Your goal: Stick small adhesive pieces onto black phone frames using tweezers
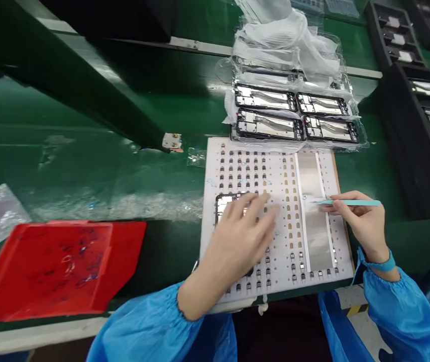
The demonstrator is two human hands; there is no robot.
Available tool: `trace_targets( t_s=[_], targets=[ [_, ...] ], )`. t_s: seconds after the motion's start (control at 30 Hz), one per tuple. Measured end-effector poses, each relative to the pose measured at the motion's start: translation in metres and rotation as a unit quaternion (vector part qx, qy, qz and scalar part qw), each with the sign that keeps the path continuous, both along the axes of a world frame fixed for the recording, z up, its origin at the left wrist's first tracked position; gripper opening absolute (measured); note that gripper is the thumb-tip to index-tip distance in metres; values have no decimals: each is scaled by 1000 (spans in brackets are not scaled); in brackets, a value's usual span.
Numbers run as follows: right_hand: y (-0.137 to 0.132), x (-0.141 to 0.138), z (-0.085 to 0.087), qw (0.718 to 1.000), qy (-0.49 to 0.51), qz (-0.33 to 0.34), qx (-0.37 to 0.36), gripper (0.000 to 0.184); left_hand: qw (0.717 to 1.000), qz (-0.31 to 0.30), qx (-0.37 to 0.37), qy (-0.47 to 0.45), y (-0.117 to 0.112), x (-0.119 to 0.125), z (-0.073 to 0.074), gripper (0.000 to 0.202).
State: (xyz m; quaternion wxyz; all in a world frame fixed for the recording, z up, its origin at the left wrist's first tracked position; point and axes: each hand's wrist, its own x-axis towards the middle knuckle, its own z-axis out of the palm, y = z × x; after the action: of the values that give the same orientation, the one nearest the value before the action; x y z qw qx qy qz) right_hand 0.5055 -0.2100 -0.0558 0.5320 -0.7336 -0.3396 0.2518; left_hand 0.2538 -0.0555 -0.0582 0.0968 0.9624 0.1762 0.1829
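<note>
My left hand lies with fingers stretched over a dark phone frame that rests on a white sheet dotted with rows of small parts. The hand is blurred by motion. My right hand pinches teal tweezers, their tip pointing left at a shiny silver strip running down the sheet. Both arms wear blue sleeves.
A clear plastic tray holding several phone frames sits beyond the sheet, under crumpled plastic wrap. A red tray lies at the left. Black trays with parts stand at the right. A dark green beam crosses the green table.
</note>
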Motion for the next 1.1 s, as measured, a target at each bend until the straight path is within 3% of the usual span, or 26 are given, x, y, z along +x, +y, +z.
trace_targets(
  t_s=[0.1,0.17,0.27,0.5,1.1],
  targets=[
    [3,0,-9,999,28,25,0,23,993,-113,-41,9,-10,29,-8,35],
    [6,-3,-13,999,42,32,1,21,990,-130,-47,30,-12,41,-15,39],
    [8,-3,-16,998,51,33,2,21,989,-127,-60,51,-10,45,-21,41],
    [7,-1,-16,998,46,42,2,22,987,-127,-78,60,-8,43,-17,41],
    [7,-2,-15,998,32,62,8,10,987,-127,-75,55,-9,43,-23,42]
  ],
)
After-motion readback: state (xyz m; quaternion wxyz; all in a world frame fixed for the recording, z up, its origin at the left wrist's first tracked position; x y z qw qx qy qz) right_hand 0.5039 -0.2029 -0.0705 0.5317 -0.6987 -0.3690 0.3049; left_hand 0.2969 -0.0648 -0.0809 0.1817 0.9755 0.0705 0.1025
